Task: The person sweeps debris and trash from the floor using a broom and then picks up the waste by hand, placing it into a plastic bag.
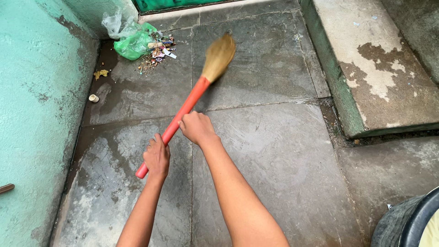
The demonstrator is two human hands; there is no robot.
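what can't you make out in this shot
Head view:
- Broom head: motion-blurred, bristles unclear.
- Litter pile by the green bag: pieces too small to identify.
- Dark tub: cut off by the frame corner.
- Left hand fingers: hidden behind the red handle.

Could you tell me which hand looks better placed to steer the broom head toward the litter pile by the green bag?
Probably the right hand: it grips the red broom handle higher, nearer the bristles. The left hand holds near the handle's end.
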